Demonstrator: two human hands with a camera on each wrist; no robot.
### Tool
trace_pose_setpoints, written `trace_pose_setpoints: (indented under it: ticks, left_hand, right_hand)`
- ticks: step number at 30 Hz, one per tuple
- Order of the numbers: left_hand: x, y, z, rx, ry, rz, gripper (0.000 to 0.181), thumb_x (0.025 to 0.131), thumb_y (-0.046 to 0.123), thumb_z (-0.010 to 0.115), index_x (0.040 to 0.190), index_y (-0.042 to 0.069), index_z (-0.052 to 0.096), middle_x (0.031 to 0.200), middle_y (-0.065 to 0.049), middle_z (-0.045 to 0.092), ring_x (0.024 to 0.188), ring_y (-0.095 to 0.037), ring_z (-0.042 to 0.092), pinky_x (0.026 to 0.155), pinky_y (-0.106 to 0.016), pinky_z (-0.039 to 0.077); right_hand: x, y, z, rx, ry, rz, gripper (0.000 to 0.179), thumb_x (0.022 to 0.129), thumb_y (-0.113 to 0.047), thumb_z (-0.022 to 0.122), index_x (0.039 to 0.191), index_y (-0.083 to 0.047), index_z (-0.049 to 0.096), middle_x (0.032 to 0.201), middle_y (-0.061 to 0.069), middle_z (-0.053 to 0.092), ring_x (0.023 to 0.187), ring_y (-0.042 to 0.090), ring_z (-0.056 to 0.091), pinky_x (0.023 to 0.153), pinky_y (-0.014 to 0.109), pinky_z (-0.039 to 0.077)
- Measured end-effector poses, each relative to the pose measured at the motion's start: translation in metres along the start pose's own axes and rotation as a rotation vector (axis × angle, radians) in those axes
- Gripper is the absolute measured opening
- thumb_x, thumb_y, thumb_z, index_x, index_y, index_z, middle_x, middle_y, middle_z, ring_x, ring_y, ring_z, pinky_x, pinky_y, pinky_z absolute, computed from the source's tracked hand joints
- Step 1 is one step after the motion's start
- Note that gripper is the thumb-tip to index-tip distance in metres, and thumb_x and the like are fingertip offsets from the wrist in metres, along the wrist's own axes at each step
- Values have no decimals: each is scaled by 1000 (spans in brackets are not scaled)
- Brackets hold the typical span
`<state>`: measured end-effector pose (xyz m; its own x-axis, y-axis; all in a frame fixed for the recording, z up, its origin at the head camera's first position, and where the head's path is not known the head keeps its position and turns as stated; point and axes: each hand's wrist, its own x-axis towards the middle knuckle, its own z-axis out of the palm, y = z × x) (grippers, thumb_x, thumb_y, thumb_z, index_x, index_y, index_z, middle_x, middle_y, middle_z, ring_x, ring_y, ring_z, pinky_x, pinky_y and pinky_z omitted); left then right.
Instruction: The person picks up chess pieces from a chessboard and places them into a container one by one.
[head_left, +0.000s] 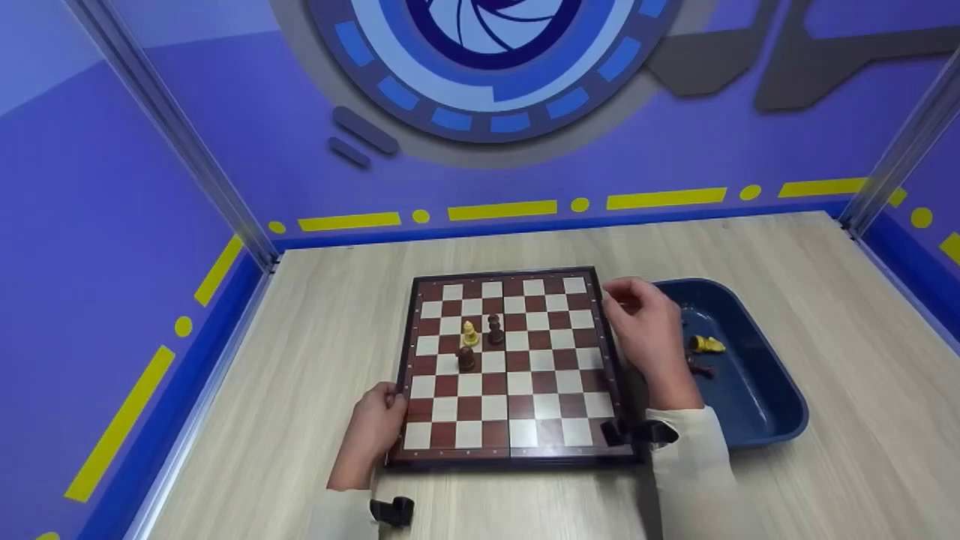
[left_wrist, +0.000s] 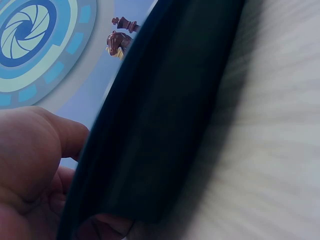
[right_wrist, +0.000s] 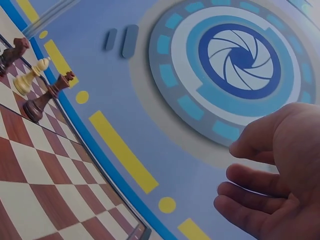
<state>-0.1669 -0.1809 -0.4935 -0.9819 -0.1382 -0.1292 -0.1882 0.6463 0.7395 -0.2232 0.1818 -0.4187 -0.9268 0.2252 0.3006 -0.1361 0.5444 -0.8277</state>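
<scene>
A brown-and-white chessboard (head_left: 536, 405) lies on the table. Standing on it are a cream bishop (head_left: 469, 334), a dark king (head_left: 495, 330) and a dark knight (head_left: 466, 359). At the board's left edge, my left hand (head_left: 375, 424) grips the rim; the left wrist view has the dark board side (left_wrist: 160, 115) hiding part of the fingers (left_wrist: 105, 225). My right hand (head_left: 645, 322) hovers between the board's right edge and a blue tray (head_left: 787, 412). Its fingers (right_wrist: 250, 197) are loosely bent, with nothing visible between them in the right wrist view.
Inside the blue tray lie a yellow chess piece (head_left: 706, 343) and a dark piece (head_left: 701, 367), partly behind my right wrist. Blue patterned panels (head_left: 510, 180) wall the pale wood table (head_left: 337, 300) at the back and sides.
</scene>
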Motion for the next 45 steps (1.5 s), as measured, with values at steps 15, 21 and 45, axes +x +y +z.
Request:
trace_pose_setpoints:
  ticks: [15, 21, 45]
  left_hand:
    - [0, -1, 0, -8, 6, 25, 30, 96, 13, 44, 115, -6, 57, 73, -3, 57, 58, -12, 52, 51, -27, 45]
    - [-1, -1, 0, -10, 11, 27, 31, 95, 12, 45, 117, -7, 57, 72, -3, 57, 57, -12, 52, 51, -27, 45]
    - [1, -1, 1, -25, 4, 6, 29, 95, 12, 44, 113, -6, 58, 68, -1, 53, 53, -12, 49, 49, -26, 44]
  right_hand:
    - [-9, -10, 17, 18, -50, -108, 18, 88, -15, 68, 104, -8, 69, 105, 10, 67, 97, 24, 64, 89, 43, 52]
    - [-12, -12, 23, 14, -70, -123, 17, 89, -17, 68, 104, -11, 69, 105, 7, 66, 95, 21, 64, 85, 42, 53]
    - [-21, -18, 45, 111, -198, -228, 24, 85, -10, 71, 108, -7, 67, 109, 9, 63, 99, 26, 67, 84, 46, 55]
